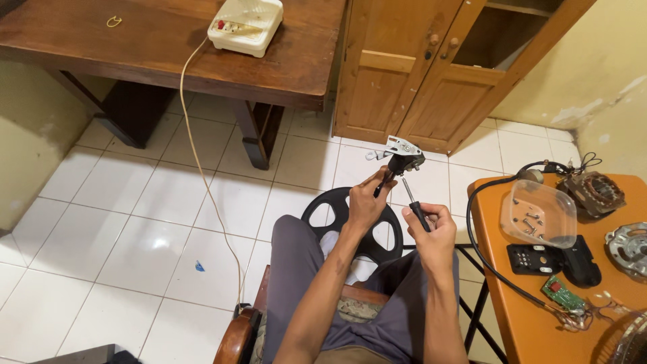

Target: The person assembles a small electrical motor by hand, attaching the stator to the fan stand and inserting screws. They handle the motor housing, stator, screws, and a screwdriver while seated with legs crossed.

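Left hand (366, 202): raised in front of the seated person's knees, fingers wrapped tight round the dark stem of a small black and silver mechanism (400, 158), which it holds up over the white tiled floor (135, 216)
Mechanism: a black body with a pale metal bracket on top, tilted, just above the left hand and in front of the wooden cupboard (411, 74)
Right hand (435, 228): just right of the left hand and a little lower, closed round the black handle of a screwdriver (412, 202)
Screwdriver: its thin shaft slants up and to the left, the tip close under the mechanism; whether it touches cannot be told
Hands together: near each other but apart, each clamped on its own thing
Black grille (350, 222): a round spoked part on the floor, right behind the two hands and partly hidden by them
Orange table (512, 283): right of the right hand; it carries a clear plastic tub (539, 214) with screws in it, a black panel with buttons (536, 258), a green circuit board (563, 294), a copper-wound motor part (596, 193) and a black cable (485, 249)
Wooden desk (155, 47): far beyond the left hand, bearing a cream box (245, 24) with a pale cord (202, 168) trailing to the floor
Seat: a wooden chair arm (237, 337) shows below the left forearm
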